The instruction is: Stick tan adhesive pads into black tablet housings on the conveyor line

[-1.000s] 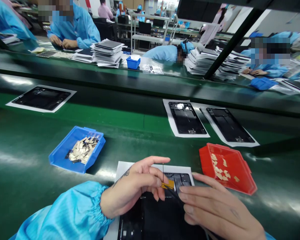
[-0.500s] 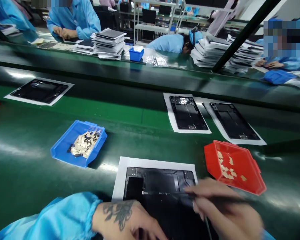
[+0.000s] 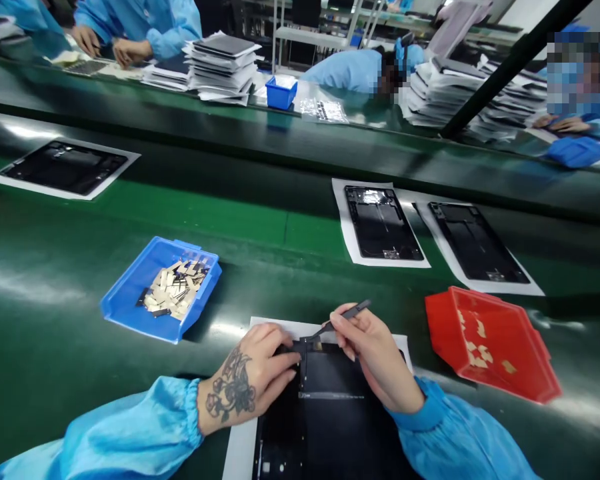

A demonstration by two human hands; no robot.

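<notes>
An opened black tablet (image 3: 350, 427) lies on a white paper sheet (image 3: 240, 443) in front of me. My left hand (image 3: 253, 370), with a tattoo on its back, rests over the tablet's upper left, its bent fingers pressed onto that corner. Pinched in my right hand (image 3: 373, 353) is a slim black spudger-like tool (image 3: 347, 313). Its narrow tip points down-left at the tablet's top edge, close to my left fingertips. A small brownish patch (image 3: 318, 347) shows beside the tip. What lies under my left fingers is hidden.
At left stands a blue bin (image 3: 125, 310) of small pale and dark pieces; at right, a red bin (image 3: 525, 353) with pale scraps. Beyond, several opened tablets (image 3: 385, 230) lie on paper. Co-workers in blue, paper stacks (image 3: 220, 73) and a dark slanted post (image 3: 510, 73) are farther back.
My left hand has moved up to the tablet's upper left corner. My right hand has shifted up and left, bringing the tool's tip to the top edge. The view has shifted slightly.
</notes>
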